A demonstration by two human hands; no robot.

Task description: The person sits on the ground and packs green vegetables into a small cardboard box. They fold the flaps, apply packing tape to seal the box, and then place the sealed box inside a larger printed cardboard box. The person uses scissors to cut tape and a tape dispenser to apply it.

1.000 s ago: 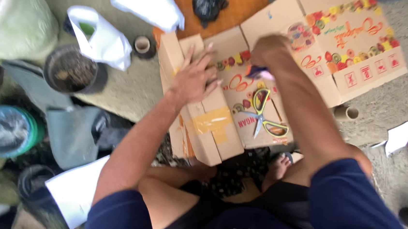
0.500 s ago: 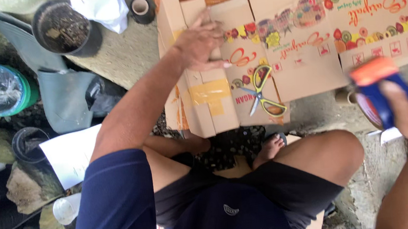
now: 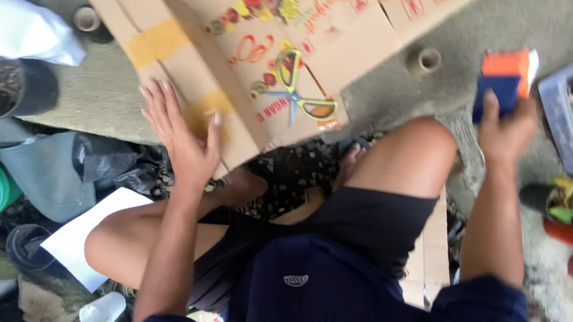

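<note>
Since prev frame, right hand (image 3: 506,133) swung the blue-orange tape dispenser (image 3: 504,81) further right of the cardboard box (image 3: 304,37), fingers clamped on it. Left hand (image 3: 182,138) flat, fingers spread, on box's near-left flap; scissors (image 3: 298,92) lie on box.

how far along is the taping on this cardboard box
Done: a strip of tan tape already crosses one flap of the flattened cardboard box, with another patch by the thumb. In hand: the left hand presses flat on the box edge, while the right hand holds the orange and blue tape dispenser off to the side, away from the box. Left: the box lies flat, and the scissors rest on it untouched.
</note>
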